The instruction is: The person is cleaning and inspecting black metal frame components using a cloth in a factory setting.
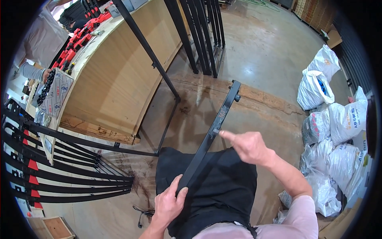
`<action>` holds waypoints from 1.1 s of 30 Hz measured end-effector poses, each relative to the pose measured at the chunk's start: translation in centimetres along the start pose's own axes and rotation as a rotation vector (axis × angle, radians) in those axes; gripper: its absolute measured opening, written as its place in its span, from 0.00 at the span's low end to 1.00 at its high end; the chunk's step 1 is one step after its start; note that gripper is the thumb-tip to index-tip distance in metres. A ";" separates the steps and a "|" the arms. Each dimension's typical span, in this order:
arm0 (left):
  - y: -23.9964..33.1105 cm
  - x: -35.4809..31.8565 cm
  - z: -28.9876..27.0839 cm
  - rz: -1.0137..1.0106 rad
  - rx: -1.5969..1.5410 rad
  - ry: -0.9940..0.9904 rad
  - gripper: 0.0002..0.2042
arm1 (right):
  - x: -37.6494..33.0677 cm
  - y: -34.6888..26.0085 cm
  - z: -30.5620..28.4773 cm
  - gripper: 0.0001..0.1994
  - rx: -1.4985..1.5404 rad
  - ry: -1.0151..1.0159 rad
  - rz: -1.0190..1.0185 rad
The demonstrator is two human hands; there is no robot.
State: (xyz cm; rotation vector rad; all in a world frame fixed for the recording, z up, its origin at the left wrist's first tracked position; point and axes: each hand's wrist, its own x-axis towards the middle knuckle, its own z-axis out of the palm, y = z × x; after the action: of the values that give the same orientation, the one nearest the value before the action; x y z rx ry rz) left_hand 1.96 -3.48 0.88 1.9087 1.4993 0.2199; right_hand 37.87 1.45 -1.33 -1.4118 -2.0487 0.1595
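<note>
In the head view, one black bar [201, 150] is held slantwise, to the right of the wooden-sided surface [119, 67]. Its near end is clasped by the left hand [166, 205]; nothing is gripped by the right hand's curled fingers [250, 147], and one digit is extended to the bar, contact being unclear. The bar is judged stiff, smooth, moderately heavy, best held near both ends. Well right of the surface, at least six pale sacks [350, 121] are counted.

The long black rectangular metal bar [204, 146] looks satin-smooth, scuffed grey; the black cloth apron [211, 191], matt; pale-brown wooden panel [115, 75], smooth; bulging white plastic sacks [341, 133], glossy.
</note>
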 end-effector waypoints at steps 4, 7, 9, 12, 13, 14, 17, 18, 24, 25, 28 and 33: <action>0.1 0.1 -0.1 0.002 0.003 0.002 0.25 | 0.2 1.2 0.2 0.27 -0.054 0.021 -0.024; 0.2 0.1 -0.3 -0.017 0.005 -0.013 0.25 | -0.4 -0.5 0.6 0.26 0.058 -0.078 -0.098; 0.3 0.0 -0.5 -0.036 0.004 -0.036 0.25 | -0.3 -0.1 0.4 0.26 0.031 -0.101 -0.098; 0.3 0.2 -0.3 -0.021 0.010 -0.022 0.26 | -0.3 1.0 0.8 0.27 0.014 0.073 -0.022; 0.2 0.2 -0.3 -0.026 0.015 -0.021 0.25 | -0.3 0.1 0.4 0.27 -0.003 -0.056 -0.052; 0.1 0.2 -0.3 -0.031 0.019 -0.019 0.25 | -0.1 0.3 0.5 0.28 0.015 -0.054 -0.078; 0.3 0.2 -0.3 -0.017 0.022 -0.018 0.25 | -0.1 1.9 0.6 0.26 0.015 0.034 -0.023; 0.1 0.2 -0.1 -0.015 0.023 -0.013 0.25 | 0.5 2.2 0.9 0.25 0.015 0.123 0.040; 0.0 0.2 -0.1 0.017 0.009 0.004 0.25 | 0.7 3.0 0.1 0.27 -0.052 0.022 0.019; 0.1 0.3 -0.1 0.009 0.009 -0.001 0.25 | 1.2 4.0 0.2 0.28 -0.079 0.179 0.095; -0.6 0.3 0.0 0.007 0.008 0.008 0.25 | 0.5 1.6 0.5 0.27 -0.060 0.037 0.005; -0.2 0.5 -0.3 0.013 0.001 0.014 0.25 | 1.2 3.0 1.0 0.27 -0.026 0.119 0.037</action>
State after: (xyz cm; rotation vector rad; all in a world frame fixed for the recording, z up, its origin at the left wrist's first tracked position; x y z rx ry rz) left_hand 1.82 -2.83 0.87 1.9215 1.4968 0.2389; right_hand 39.49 3.96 -2.91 -1.4404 -1.9352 0.0621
